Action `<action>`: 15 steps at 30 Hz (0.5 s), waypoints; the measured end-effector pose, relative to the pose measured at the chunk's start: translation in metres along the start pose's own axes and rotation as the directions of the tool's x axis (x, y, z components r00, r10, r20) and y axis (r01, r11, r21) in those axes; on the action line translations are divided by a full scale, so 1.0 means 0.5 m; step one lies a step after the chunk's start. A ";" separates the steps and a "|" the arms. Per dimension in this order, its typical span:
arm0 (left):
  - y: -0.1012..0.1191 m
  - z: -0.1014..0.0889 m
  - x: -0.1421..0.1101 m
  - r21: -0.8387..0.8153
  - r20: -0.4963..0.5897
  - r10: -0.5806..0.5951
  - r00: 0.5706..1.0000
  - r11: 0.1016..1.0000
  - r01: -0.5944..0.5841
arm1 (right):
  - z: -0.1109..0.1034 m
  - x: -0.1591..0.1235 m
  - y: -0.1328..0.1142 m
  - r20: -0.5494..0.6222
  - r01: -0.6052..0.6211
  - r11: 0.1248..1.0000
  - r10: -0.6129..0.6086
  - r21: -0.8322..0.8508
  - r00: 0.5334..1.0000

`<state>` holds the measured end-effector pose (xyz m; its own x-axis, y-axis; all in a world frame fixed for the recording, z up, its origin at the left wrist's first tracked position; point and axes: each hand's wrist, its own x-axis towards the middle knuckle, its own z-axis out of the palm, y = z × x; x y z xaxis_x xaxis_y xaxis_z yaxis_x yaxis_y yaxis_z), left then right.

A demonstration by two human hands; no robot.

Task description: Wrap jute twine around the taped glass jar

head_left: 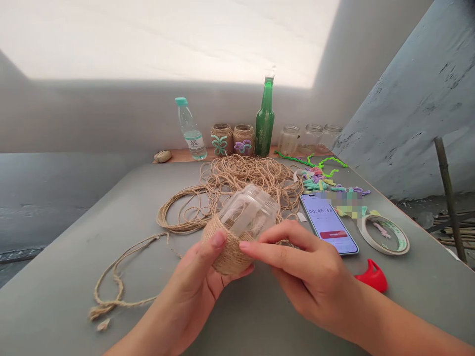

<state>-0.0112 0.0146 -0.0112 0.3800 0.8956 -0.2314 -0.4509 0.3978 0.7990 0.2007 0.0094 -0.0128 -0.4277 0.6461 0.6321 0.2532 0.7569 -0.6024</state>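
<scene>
A small glass jar (247,212) lies tilted in front of me, its lower half wound with jute twine (228,249). My left hand (196,287) cups the wrapped bottom from below, thumb on the twine. My right hand (300,269) rests against the jar's right side, index finger stretched along the edge of the wrapping and fingertips pressed on it. A big loose tangle of twine (237,183) lies on the table just behind the jar, and a strand (118,277) trails off to the left.
A phone (328,222) showing a timer, a tape roll (386,235) and a red piece (373,277) lie to the right. Coloured pipe-cleaner bits (319,180) sit beyond. At the back stand a water bottle (190,129), two wrapped jars (232,139), a green bottle (264,118) and bare jars (309,138).
</scene>
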 end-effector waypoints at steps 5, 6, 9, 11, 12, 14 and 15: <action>0.006 0.001 0.000 -0.034 0.001 0.016 1.000 0.999 -0.016 | -0.005 0.004 -0.006 0.017 0.034 0.999 -0.034 -0.023 0.999; 0.010 0.001 0.000 -0.073 -0.028 0.020 0.999 0.997 -0.022 | -0.006 0.004 -0.007 0.011 0.046 0.998 -0.046 -0.030 0.999; 0.021 0.002 -0.001 -0.167 -0.105 0.046 0.993 0.984 -0.063 | -0.006 0.006 -0.008 -0.021 0.057 0.997 -0.058 -0.048 0.998; 0.026 0.002 -0.001 -0.184 -0.122 0.065 0.990 0.979 -0.087 | -0.007 0.005 -0.005 -0.036 0.046 0.998 -0.048 -0.051 0.998; 0.027 0.002 -0.002 -0.189 -0.122 0.069 0.990 0.978 -0.092 | -0.007 0.004 -0.003 -0.039 0.039 0.998 -0.041 -0.053 0.998; 0.028 0.002 -0.003 -0.211 -0.099 0.070 0.993 0.973 -0.090 | -0.008 0.004 0.001 -0.040 0.028 0.997 -0.030 -0.065 0.999; 0.028 0.002 -0.003 -0.228 -0.073 0.070 0.995 0.970 -0.085 | -0.008 0.003 0.002 -0.038 0.023 0.997 -0.026 -0.076 0.999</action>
<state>-0.0170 0.0188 0.0011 0.2873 0.9334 -0.2152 -0.6537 0.3553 0.6682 0.2037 0.0118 -0.0105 -0.4011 0.6294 0.6656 0.3087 0.7770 -0.5487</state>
